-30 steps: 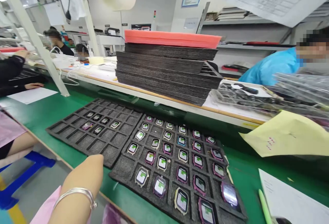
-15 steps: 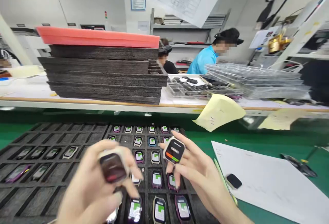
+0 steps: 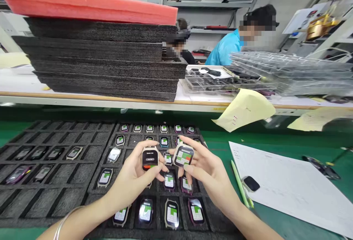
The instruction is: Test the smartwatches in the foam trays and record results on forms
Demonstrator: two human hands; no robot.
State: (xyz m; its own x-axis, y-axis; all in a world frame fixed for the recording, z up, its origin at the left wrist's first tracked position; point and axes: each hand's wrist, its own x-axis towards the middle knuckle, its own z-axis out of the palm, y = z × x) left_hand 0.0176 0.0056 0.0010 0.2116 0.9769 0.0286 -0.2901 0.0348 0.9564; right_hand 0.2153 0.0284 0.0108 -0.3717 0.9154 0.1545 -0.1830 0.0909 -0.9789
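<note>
My left hand (image 3: 132, 179) grips a small watch body (image 3: 150, 158) whose dark screen shows a red and green bar. My right hand (image 3: 205, 170) pinches a second watch body (image 3: 183, 155) with a lit green and red screen. Both are held side by side above a black foam tray (image 3: 129, 148) whose pockets hold several more lit watch bodies (image 3: 172, 213). A second foam tray (image 3: 82, 170) lies to the left, with a few watch bodies (image 3: 74, 153) in its pockets.
A stack of black foam trays (image 3: 104, 61) topped by red foam (image 3: 88, 6) stands on the raised shelf behind. Clear plastic trays (image 3: 286, 72), yellow papers (image 3: 245, 109), a white sheet (image 3: 292, 186), a green pen (image 3: 240, 188) and a small black part (image 3: 250, 183) lie right. Two people work behind.
Both hands came up into view holding watch bodies, then moved closer together and lower over the tray. The left watch turned to face me. The view swung right and down.
</note>
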